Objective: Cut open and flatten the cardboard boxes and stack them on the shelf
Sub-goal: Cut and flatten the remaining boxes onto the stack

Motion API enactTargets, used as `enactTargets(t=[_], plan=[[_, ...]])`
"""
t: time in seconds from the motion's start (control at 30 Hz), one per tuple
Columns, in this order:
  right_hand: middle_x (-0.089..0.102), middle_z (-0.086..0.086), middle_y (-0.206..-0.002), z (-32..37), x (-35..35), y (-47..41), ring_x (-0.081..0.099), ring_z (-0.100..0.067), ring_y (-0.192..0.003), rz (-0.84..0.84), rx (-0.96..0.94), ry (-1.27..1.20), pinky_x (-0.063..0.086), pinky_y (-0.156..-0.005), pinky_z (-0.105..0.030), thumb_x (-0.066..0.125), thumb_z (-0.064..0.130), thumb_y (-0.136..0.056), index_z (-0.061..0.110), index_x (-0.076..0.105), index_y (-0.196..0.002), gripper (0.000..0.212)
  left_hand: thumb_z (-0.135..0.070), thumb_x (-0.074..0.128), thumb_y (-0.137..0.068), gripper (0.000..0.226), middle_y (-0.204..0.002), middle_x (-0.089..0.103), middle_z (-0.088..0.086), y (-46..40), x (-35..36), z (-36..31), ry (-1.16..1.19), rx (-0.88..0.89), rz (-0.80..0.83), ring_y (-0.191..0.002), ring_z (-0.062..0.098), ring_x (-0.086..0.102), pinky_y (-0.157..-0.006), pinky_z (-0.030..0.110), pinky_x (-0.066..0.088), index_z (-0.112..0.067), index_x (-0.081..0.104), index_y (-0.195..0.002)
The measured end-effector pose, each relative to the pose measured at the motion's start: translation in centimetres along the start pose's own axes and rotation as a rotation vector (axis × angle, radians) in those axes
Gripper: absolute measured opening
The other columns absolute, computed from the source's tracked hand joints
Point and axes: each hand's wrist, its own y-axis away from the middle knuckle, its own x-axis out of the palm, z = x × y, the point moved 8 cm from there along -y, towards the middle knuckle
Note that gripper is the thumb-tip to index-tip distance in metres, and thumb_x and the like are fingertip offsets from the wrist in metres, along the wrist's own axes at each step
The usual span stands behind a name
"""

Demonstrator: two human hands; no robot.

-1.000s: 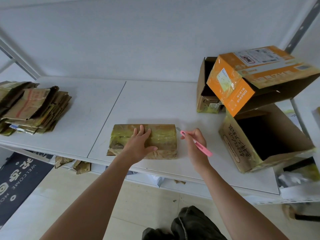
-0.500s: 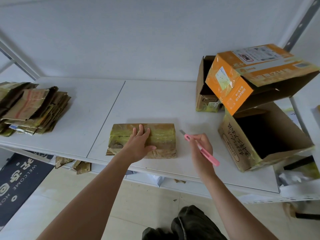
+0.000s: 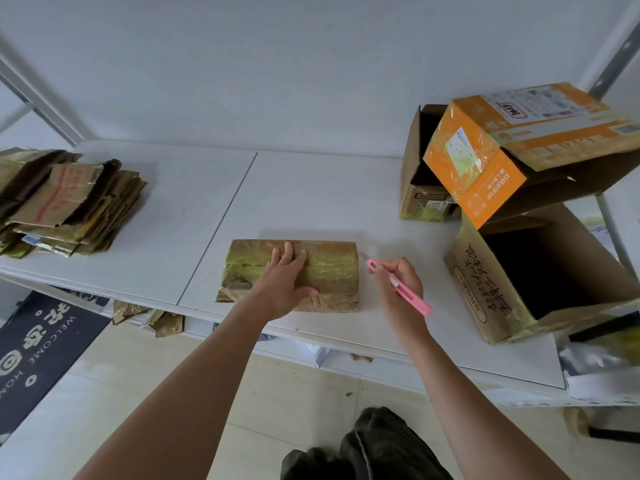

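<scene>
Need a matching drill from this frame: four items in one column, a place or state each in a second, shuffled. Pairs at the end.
Things:
1. taped box
2. pink cutter
3. flattened stack
4. orange box

Places or states:
A. tilted on top of open boxes at the right
B. under the left hand, shelf middle
C. piled at the shelf's left end
D. held in the right hand

Pairs: 1-B, 2-D, 3-C, 4-A

Bare shelf (image 3: 322, 199) between stack (image 3: 65, 202), boxes (image 3: 519, 209)
</scene>
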Motion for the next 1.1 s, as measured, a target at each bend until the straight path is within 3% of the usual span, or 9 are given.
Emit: enactTargets(t=[0.13, 0.33, 0.47, 0.63, 0.8, 0.9, 1.0, 1.1], plan=[[0.066, -0.009, -0.103, 0.3, 0.0, -0.4, 0.062, -0.016, -0.103, 0.055, -0.009, 0.074, 0.05, -0.083, -0.036, 0.06, 0.025, -0.092, 0.025, 0.062, -0.085, 0.008, -0.044, 0.056, -0.095, 0.086, -0.163, -0.014, 0.008, -0.1, 0.0, 0.0, -0.004, 0.001, -0.003, -0.149, 0.032, -0.014, -0.12, 0.045, 0.011, -0.019, 0.004, -0.158], [0.065, -0.011, -0.1, 0.8, -0.5, 1.3, 0.062, -0.021, -0.098, 0.078, -0.056, 0.159, 0.051, -0.083, -0.045, 0.059, 0.014, -0.096, 0.019, 0.059, -0.086, 0.012, -0.045, 0.054, -0.096, 0.085, -0.163, -0.014, 0.01, 0.0, 0.3, -0.1, -0.034, 0.002, -0.002, -0.149, 0.034, -0.014, -0.12, 0.045, 0.008, -0.018, 0.003, -0.157], [0.064, -0.013, -0.097, 0.3, -1.2, 3.4, 0.062, -0.028, -0.091, 0.118, -0.026, 0.149, 0.052, -0.076, -0.05, 0.061, 0.017, -0.096, 0.022, 0.058, -0.082, 0.015, -0.045, 0.054, -0.096, 0.084, -0.163, -0.014, 0.01, 0.0, 0.1, -0.1, -0.04, 0.003, 0.003, -0.149, 0.035, -0.014, -0.121, 0.046, 0.009, -0.018, 0.003, -0.157], [0.064, -0.012, -0.103, 1.4, -2.0, 2.2, 0.062, -0.017, -0.089, 0.144, -0.015, 0.151, 0.047, -0.072, -0.033, 0.06, 0.022, -0.097, 0.033, 0.057, -0.077, 0.022, -0.045, 0.056, -0.095, 0.085, -0.163, -0.013, 0.008, 0.1, -0.1, -0.1, -0.007, 0.0, -0.008, -0.149, 0.033, -0.013, -0.121, 0.044, 0.01, -0.019, 0.005, -0.158], [0.066, -0.015, -0.1, 1.3, -0.4, 1.0, 0.062, -0.027, -0.099, 0.109, 0.017, 0.083, 0.046, -0.077, -0.036, 0.06, 0.019, -0.097, 0.025, 0.058, -0.08, 0.018, -0.044, 0.058, -0.094, 0.086, -0.163, -0.014, 0.007, 0.1, -0.1, -0.2, -0.008, -0.011, -0.003, -0.149, 0.032, -0.013, -0.121, 0.046, 0.01, -0.02, 0.005, -0.157], [0.066, -0.011, -0.1, 0.3, -0.8, 2.4, 0.062, -0.019, -0.09, 0.13, 0.023, 0.108, 0.046, -0.072, -0.035, 0.061, 0.018, -0.096, 0.024, 0.058, -0.081, 0.016, -0.044, 0.058, -0.094, 0.086, -0.163, -0.014, 0.007, 0.0, 0.0, -0.1, -0.007, -0.016, 0.0, -0.149, 0.031, -0.013, -0.12, 0.045, 0.011, -0.02, 0.005, -0.157], [0.063, -0.006, -0.101, 0.6, -1.1, 3.0, 0.058, -0.008, -0.081, 0.263, 0.008, 0.185, 0.043, -0.068, -0.023, 0.061, 0.023, -0.096, 0.028, 0.059, -0.081, 0.016, -0.042, 0.06, -0.094, 0.086, -0.163, -0.013, 0.005, 0.1, -0.1, 0.1, 0.015, -0.021, -0.015, -0.15, 0.029, -0.013, -0.12, 0.045, 0.013, -0.021, 0.007, -0.157], [0.064, -0.011, -0.097, 1.8, -1.3, 1.5, 0.059, -0.006, -0.076, 0.235, 0.01, 0.173, 0.041, -0.063, -0.019, 0.061, 0.015, -0.095, 0.018, 0.06, -0.077, 0.019, -0.042, 0.061, -0.093, 0.085, -0.164, -0.012, 0.004, 0.0, -0.2, 0.1, 0.024, -0.018, -0.028, -0.15, 0.028, -0.012, -0.12, 0.044, 0.014, -0.021, 0.009, -0.157]])
